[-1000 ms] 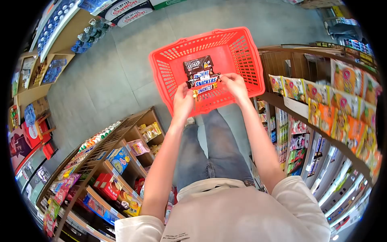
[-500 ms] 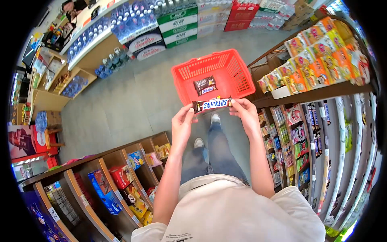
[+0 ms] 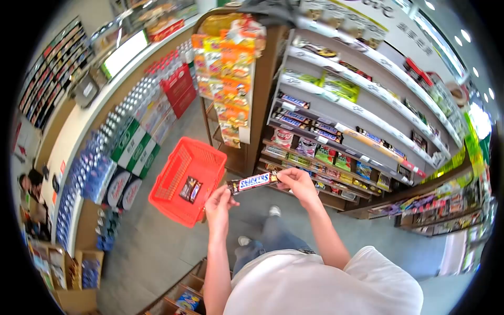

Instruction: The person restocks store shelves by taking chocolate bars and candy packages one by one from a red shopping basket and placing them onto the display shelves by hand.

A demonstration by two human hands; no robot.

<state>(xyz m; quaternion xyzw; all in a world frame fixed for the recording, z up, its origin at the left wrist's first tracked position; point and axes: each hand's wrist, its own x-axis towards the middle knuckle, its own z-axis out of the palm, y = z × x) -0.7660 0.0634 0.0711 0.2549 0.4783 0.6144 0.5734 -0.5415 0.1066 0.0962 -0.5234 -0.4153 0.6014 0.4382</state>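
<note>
A Snickers bar (image 3: pixel 254 181) is stretched between my two hands, label facing up. My left hand (image 3: pixel 219 206) pinches its left end, and my right hand (image 3: pixel 297 184) pinches its right end. Beyond my left hand, the red basket (image 3: pixel 167 202) stands at the left of centre. Inside it lie a dark brown packet (image 3: pixel 187 189) and a smaller Snickers packet (image 3: pixel 195 191), side by side. The held bar is outside the basket, to its right.
Shelves (image 3: pixel 362 102) of snacks, with more Snickers bars (image 3: pixel 295 118), rise at the right. Orange snack bags (image 3: pixel 231 84) hang on a rack end. A long counter (image 3: pixel 86 123) with bottles and drink packs curves along the left. A person (image 3: pixel 34 181) is at the far left. Low shelving (image 3: pixel 181 291) stands below.
The view has swung right towards the snack shelves, so the basket appears farther left. Both hands have moved away from over the basket with the Snickers bar still between them.
</note>
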